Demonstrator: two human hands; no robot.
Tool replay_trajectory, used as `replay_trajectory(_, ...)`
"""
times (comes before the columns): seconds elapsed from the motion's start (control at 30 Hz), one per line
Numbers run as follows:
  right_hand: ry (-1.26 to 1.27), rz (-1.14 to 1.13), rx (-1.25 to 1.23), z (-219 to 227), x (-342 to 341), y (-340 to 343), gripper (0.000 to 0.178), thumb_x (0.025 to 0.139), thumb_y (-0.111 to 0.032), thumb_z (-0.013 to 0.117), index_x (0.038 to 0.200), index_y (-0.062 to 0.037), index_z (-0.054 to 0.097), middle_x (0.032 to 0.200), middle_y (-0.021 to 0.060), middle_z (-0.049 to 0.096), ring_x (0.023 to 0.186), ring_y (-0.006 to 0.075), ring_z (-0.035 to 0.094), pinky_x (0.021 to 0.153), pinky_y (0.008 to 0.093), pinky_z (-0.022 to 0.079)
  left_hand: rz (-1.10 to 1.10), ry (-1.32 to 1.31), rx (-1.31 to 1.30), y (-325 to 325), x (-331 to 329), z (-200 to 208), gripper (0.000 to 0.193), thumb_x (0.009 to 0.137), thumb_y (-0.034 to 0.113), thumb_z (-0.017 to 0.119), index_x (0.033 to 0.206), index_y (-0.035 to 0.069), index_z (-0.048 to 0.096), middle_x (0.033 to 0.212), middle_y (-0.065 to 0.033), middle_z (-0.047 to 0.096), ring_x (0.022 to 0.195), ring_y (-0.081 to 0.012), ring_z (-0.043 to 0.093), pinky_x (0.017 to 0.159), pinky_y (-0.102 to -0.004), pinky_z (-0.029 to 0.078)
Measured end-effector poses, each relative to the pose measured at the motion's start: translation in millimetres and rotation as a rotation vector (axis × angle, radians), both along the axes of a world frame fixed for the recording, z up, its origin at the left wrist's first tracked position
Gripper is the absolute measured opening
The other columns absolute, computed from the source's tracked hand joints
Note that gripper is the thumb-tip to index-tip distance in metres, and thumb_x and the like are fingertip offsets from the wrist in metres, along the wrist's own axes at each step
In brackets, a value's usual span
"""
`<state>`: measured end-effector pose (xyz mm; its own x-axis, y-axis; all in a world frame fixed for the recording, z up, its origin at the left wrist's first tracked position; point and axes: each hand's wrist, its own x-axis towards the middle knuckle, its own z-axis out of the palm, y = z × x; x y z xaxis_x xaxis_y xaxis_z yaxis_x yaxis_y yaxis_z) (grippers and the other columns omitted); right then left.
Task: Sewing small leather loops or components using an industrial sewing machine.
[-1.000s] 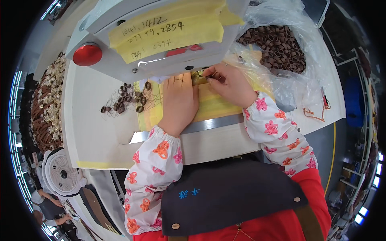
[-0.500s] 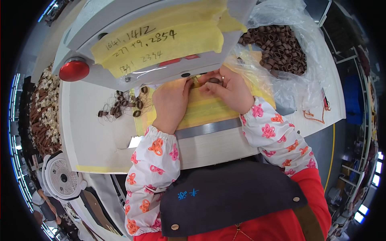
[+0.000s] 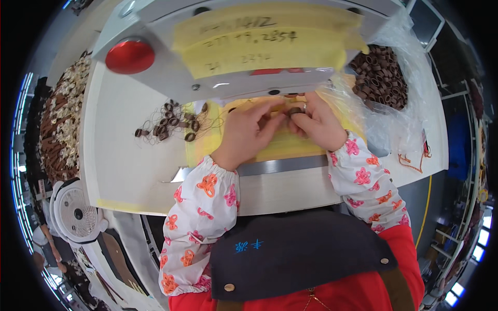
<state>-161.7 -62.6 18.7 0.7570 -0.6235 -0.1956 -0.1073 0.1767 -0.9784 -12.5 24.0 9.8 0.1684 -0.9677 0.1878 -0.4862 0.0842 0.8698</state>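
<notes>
Under the front edge of a white machine (image 3: 171,72), my two hands meet over a yellow-taped work surface (image 3: 280,147). My right hand (image 3: 324,127) pinches a small dark brown loop (image 3: 295,110) between thumb and fingers. Thumb and forefinger of my left hand (image 3: 244,135) are drawn together right beside that loop; whatever they grip is too small to tell. Left of my left hand lies a loose cluster of brown loops (image 3: 168,122) tangled with thin threads. Patterned sleeve covers reach both my wrists.
A clear plastic bag (image 3: 410,119) filled with brown loops (image 3: 381,78) lies to the right. The machine carries a red button (image 3: 129,55) and yellow tape. An orange cord (image 3: 412,163) sits near the table's right edge. A white fan (image 3: 78,212) stands at lower left.
My left hand has turned, its thumb and forefinger now reaching the loop in my right hand. The hands are closer together. The whole view has shifted, moving the machine right in the picture.
</notes>
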Motion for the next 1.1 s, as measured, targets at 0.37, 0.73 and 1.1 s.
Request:
replay_trajectory(0.37, 0.305, 0.443, 0.093, 23, 6, -19, 0.050, 0.073, -0.003, 0.042, 0.121, 0.0030, 0.033, 0.074, 0.0091, 0.058, 0.052, 0.0084, 0.049, 0.046, 0.0203, 0.038, -0.260, -0.037, -0.167, 0, 9, -8, 0.028, 0.072, 0.006, 0.065, 0.100, 0.008, 0.062, 0.087, -0.0085, 0.054, 0.072, -0.0224, 0.056, 0.068, -0.0299, 0.045)
replay_trajectory(0.73, 0.104, 0.206, 0.125, 9, 4, -7, 0.031, 0.091, -0.014, 0.035, 0.118, 0.0022, 0.035, 0.073, 0.0088, 0.057, 0.051, 0.0109, 0.053, 0.043, 0.0206, 0.043, -0.030, -0.290, -0.235, -4, 0, -11, 0.014, 0.076, 0.009, 0.061, 0.089, 0.004, 0.058, 0.074, -0.0076, 0.056, 0.065, -0.0239, 0.056, 0.057, -0.0330, 0.043)
replay_trajectory(1.1, 0.113, -0.109, -0.279, 6, 18, 26, 0.018, 0.093, -0.013, 0.037, 0.106, 0.0004, 0.037, 0.070, 0.0088, 0.057, 0.051, 0.0131, 0.054, 0.044, 0.0245, 0.043, 0.116, -0.342, -0.273, -3, -8, -14, 0.025, 0.066, 0.013, 0.068, 0.088, 0.006, 0.058, 0.065, -0.0049, 0.056, 0.058, -0.0200, 0.057, 0.054, -0.0299, 0.045)
